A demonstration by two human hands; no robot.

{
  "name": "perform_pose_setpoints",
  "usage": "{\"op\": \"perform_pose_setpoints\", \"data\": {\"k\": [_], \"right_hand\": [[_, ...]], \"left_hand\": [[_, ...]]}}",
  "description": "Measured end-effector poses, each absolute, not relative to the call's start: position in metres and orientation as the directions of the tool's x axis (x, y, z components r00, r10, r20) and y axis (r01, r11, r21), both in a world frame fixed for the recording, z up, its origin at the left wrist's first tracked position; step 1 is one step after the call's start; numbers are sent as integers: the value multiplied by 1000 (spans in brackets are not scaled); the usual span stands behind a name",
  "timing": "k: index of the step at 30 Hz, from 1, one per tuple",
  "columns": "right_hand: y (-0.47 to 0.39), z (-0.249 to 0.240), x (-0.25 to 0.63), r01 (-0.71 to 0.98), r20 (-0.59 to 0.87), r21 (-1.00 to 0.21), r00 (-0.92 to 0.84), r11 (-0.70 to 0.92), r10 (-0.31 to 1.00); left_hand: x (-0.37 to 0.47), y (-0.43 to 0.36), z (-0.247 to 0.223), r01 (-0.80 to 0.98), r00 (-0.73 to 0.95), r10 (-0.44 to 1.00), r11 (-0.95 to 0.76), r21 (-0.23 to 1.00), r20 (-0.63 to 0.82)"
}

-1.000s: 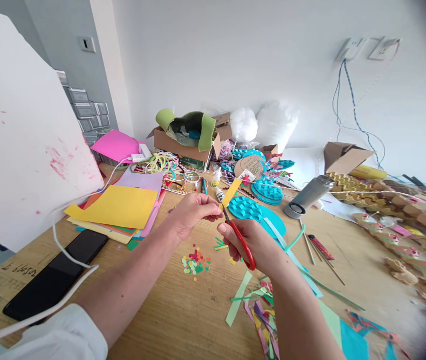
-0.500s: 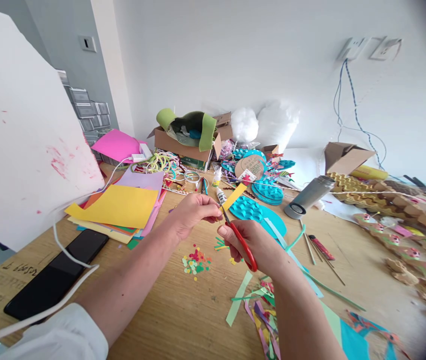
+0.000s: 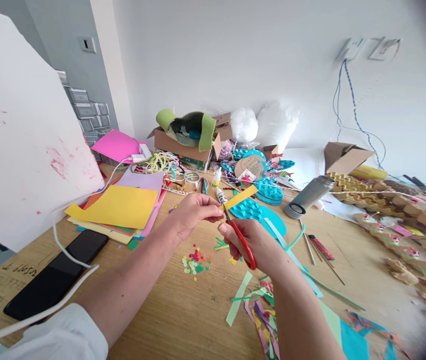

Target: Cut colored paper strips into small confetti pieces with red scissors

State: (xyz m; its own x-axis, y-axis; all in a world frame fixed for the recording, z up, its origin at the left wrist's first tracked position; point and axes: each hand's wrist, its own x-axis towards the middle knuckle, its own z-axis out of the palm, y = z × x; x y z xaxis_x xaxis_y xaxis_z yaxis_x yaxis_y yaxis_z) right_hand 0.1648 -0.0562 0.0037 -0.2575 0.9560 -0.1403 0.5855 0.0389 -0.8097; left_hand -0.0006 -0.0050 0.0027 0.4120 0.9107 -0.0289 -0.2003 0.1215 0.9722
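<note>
Between the fingertips of my left hand (image 3: pixel 201 207) is pinched one end of a yellow paper strip (image 3: pixel 241 197), which sticks out to the right. My right hand (image 3: pixel 252 240) is closed around the red handles of a pair of scissors (image 3: pixel 243 244). The blades point up and left and meet the strip close to my left fingertips; whether they are fully closed I cannot tell. Below the hands lies a scatter of small paper dots (image 3: pixel 197 261). Thin green paper slivers (image 3: pixel 220 244) lie just under my fingers, partly hidden by the right hand.
Coloured paper sheets (image 3: pixel 117 210) and a phone (image 3: pixel 59 272) with a white cable across it lie left. A blue egg-tray piece (image 3: pixel 248 208) sits behind my hands. A steel flask (image 3: pixel 309 196) stands tilted-looking at right. Paper scraps (image 3: pixel 263 320) lie near my right forearm.
The yellow strip has swung lower to the right, from a steep slant to a flatter one. Both hands have stayed almost in place.
</note>
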Motion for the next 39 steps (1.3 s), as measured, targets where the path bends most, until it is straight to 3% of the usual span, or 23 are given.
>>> {"op": "perform_pose_setpoints", "data": {"k": [18, 33, 39], "right_hand": [[-56, 4, 166, 621, -154, -783, -259, 42, 954], [-57, 5, 166, 629, -144, -773, -296, 80, 944], [-57, 6, 164, 606, -135, -793, -279, 65, 951]], "left_hand": [[-2, -4, 3, -180, 411, 911, 120, 976, -36], [-5, -2, 3, -62, 376, 927, 9, 998, 15], [-5, -2, 1, -128, 413, 910, 28, 991, 28]]}}
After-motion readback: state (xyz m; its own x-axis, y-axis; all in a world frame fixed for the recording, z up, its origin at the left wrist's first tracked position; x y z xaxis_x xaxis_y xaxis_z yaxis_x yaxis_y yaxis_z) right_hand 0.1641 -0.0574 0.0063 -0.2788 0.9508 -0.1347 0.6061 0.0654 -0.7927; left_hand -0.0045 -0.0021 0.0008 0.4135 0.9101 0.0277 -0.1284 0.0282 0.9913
